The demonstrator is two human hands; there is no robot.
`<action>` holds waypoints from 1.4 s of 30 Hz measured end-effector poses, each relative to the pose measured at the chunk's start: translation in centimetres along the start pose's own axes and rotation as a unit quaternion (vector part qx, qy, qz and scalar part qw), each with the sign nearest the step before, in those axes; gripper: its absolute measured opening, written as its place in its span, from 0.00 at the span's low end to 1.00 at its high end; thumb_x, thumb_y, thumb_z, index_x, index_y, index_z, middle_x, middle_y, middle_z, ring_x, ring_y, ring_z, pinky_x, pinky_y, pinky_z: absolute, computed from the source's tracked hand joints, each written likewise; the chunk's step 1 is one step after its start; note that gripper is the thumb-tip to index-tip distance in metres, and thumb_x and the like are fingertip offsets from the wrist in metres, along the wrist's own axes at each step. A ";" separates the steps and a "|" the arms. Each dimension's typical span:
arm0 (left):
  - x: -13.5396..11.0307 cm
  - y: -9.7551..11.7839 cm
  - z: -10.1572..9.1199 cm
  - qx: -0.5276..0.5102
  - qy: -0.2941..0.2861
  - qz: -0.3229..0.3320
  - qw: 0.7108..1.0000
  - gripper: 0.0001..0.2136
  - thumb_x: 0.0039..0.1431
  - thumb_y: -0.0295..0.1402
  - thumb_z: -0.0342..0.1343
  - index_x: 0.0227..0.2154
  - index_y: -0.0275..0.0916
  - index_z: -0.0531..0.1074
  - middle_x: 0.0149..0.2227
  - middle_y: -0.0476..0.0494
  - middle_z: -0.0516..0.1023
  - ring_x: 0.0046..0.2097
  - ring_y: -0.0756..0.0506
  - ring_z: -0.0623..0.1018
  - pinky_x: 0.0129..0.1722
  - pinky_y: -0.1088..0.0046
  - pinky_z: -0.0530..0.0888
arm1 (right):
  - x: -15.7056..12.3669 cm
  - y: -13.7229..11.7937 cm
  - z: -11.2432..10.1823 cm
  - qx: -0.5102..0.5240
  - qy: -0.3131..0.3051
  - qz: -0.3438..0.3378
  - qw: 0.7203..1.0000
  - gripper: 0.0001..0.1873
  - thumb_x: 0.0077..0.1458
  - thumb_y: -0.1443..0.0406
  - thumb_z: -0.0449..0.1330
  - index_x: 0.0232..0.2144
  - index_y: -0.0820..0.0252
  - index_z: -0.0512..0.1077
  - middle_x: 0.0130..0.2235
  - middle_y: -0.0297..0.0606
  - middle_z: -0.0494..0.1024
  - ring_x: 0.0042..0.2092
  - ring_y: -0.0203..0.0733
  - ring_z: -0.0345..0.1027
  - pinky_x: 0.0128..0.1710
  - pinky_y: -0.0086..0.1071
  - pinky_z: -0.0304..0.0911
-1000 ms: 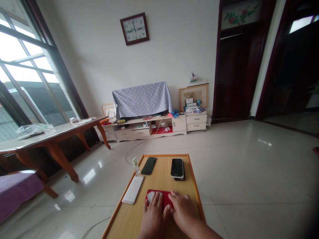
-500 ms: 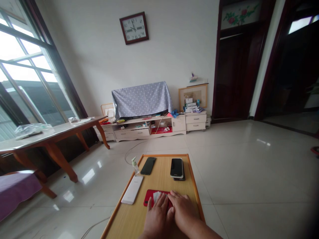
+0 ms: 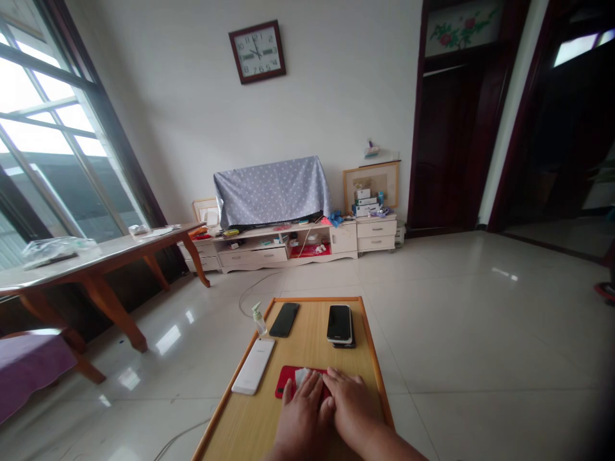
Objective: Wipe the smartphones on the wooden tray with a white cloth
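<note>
A red phone [image 3: 285, 381] lies crosswise on the small wooden table, back side up, its camera at the left end. On it is a small crumpled white wipe [image 3: 301, 375]. My left hand [image 3: 302, 410] lies flat, fingertips pressing on the wipe and thumb spread toward the right. Close beside it, my right hand [image 3: 353, 403] rests over the phone's right part with fingers stretched out and hides that end. The two hands touch near the thumbs. Whether the right fingertips touch the wipe, I cannot tell.
A white phone [image 3: 253, 366] lies at the table's left edge, with a pump bottle [image 3: 259, 319] and a dark phone [image 3: 284, 319] beyond it. Stacked phones [image 3: 339, 323] sit at the back right. The wooden table [image 3: 307, 349] has a raised orange rim.
Both hands stay almost in place on the red phone and wipe. The whole view has shifted very slightly.
</note>
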State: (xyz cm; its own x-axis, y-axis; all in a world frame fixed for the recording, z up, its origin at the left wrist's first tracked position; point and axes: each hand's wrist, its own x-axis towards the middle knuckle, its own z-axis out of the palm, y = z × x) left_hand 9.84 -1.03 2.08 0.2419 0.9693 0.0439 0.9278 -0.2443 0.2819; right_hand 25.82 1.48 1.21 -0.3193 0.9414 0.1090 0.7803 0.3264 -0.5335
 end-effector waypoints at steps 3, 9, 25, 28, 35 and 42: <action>0.4 -0.9 -0.1 0.024 0.027 -0.039 0.999 0.25 0.70 0.51 0.38 0.63 0.50 0.64 0.67 0.46 0.65 0.69 0.39 0.62 0.69 0.46 0.51 | 0.0 0.0 0.1 -0.002 0.001 -0.002 1.000 0.25 0.57 0.64 0.55 0.57 0.54 0.73 0.62 0.42 0.71 0.63 0.48 0.64 0.62 0.40 0.53; 1.3 -1.3 0.1 0.022 0.051 -0.084 0.995 0.24 0.70 0.49 0.38 0.60 0.47 0.69 0.64 0.43 0.69 0.68 0.38 0.63 0.67 0.46 0.55 | 0.1 0.2 0.3 -0.002 0.001 0.001 1.000 0.25 0.58 0.60 0.57 0.57 0.54 0.73 0.62 0.43 0.71 0.63 0.49 0.64 0.63 0.42 0.52; 2.3 -3.5 -1.1 0.063 0.034 -0.101 0.992 0.29 0.69 0.52 0.34 0.61 0.43 0.67 0.65 0.39 0.67 0.69 0.38 0.60 0.69 0.44 0.48 | 0.1 0.1 0.6 -0.012 0.012 -0.010 1.000 0.26 0.55 0.59 0.61 0.56 0.51 0.73 0.61 0.41 0.72 0.61 0.49 0.66 0.61 0.42 0.54; 1.4 -5.0 -1.5 0.082 0.013 -0.135 0.987 0.30 0.68 0.52 0.35 0.64 0.41 0.63 0.68 0.38 0.63 0.69 0.38 0.60 0.69 0.46 0.49 | 0.1 0.1 0.6 -0.020 0.002 -0.003 1.000 0.28 0.55 0.59 0.60 0.58 0.53 0.71 0.63 0.43 0.70 0.63 0.51 0.63 0.62 0.44 0.53; -2.0 -5.6 -0.5 0.090 0.005 -0.162 0.983 0.35 0.67 0.54 0.35 0.68 0.36 0.56 0.70 0.38 0.55 0.72 0.38 0.54 0.71 0.52 0.48 | 0.2 -0.1 0.5 -0.019 -0.012 0.008 1.000 0.29 0.55 0.58 0.59 0.60 0.54 0.70 0.64 0.42 0.69 0.65 0.50 0.61 0.63 0.44 0.52; -3.9 -4.5 0.2 0.063 -0.013 -0.069 0.996 0.33 0.66 0.56 0.39 0.67 0.42 0.58 0.70 0.43 0.54 0.71 0.37 0.55 0.71 0.50 0.52 | 0.1 -0.4 0.3 -0.026 -0.019 0.004 0.999 0.30 0.56 0.59 0.59 0.61 0.55 0.69 0.64 0.44 0.68 0.65 0.50 0.60 0.63 0.43 0.52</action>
State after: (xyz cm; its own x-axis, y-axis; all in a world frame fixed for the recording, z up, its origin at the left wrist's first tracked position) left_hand 4.77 -3.70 0.41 0.1149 0.9933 -0.0128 0.9805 -0.1113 0.1619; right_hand 25.36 1.45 1.18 -0.3332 0.9401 0.0720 0.8096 0.3244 -0.4891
